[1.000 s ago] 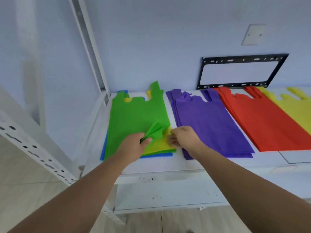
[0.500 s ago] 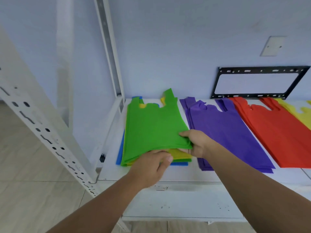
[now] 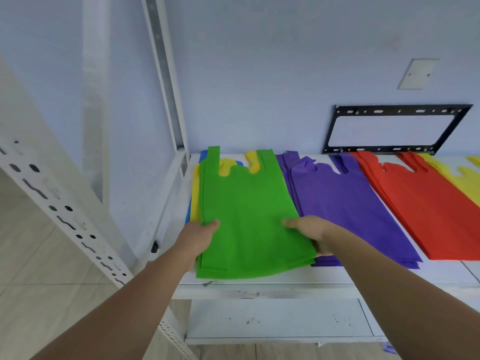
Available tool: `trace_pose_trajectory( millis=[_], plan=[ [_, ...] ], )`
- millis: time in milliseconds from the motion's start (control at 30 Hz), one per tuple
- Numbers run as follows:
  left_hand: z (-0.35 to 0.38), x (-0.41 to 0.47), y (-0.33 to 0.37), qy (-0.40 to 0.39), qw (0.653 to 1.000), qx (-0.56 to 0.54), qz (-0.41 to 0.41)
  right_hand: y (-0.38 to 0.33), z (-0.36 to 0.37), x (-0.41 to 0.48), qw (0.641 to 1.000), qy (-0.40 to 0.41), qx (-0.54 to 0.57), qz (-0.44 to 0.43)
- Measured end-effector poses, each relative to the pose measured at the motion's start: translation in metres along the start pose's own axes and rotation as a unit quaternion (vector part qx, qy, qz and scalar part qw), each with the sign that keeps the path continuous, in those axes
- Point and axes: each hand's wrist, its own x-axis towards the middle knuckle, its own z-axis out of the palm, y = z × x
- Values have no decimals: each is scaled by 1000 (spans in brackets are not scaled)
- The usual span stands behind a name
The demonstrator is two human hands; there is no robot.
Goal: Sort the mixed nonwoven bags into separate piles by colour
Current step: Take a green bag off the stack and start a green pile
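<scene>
A white shelf [image 3: 259, 279] runs along the wall and carries the sorted work. A purple pile [image 3: 342, 203] lies in the middle, a red pile [image 3: 420, 203] beside it, and a yellow pile [image 3: 465, 183] is at the right edge of view.

At the left end the green bags [image 3: 249, 219] lie flat on what remains of the mixed heap. A yellow bag [image 3: 195, 198] and a blue bag [image 3: 188, 214] show past their left edge and between the handles. The lower right corner of the green bags overlaps the purple pile.

The left hand [image 3: 197, 240] grasps the left edge of the green bags and the right hand [image 3: 311, 229] grasps the right edge. Each thumb lies on top. The other fingers are hidden beneath, so both holds read as pinches.

The step in hand appears to be lifting the green layers off as one flat sheaf. To do it well, both hands should rise evenly so the fabric does not sag or fold. The hidden fingers should take only green, leaving the yellow and blue behind. The sheaf should clear the purple pile without dragging its top bag. It then needs a bare patch of shelf of its own, with its edges squared.
</scene>
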Motion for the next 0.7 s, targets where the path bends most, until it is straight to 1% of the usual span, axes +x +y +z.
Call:
trace_pose_trajectory(
  millis=[33,100,133,200,300,367,433,567,700],
  plan=[
    [4,1,-2,33,995,83,43,2,5,5,996,54,-58,-29],
    [9,1,-5,73,974,178,120,7,14,11,963,160,-191,-100],
    [11,0,-4,94,961,212,150,11,17,13,949,188,-219,-127],
    [13,-2,-1,129,943,242,189,17,19,11,937,219,-219,-164],
    [19,-11,11,174,925,225,253,24,12,7,919,270,-198,-209],
    [28,-15,20,185,916,193,298,27,0,2,911,300,-172,-227],
    [40,-16,32,180,912,168,329,29,-14,-5,903,322,-149,-243],
    [74,-23,58,160,899,154,378,44,-49,-26,889,362,-115,-256],
    [127,-35,83,129,888,125,423,64,-102,-49,872,412,-94,-248]
  ],
)
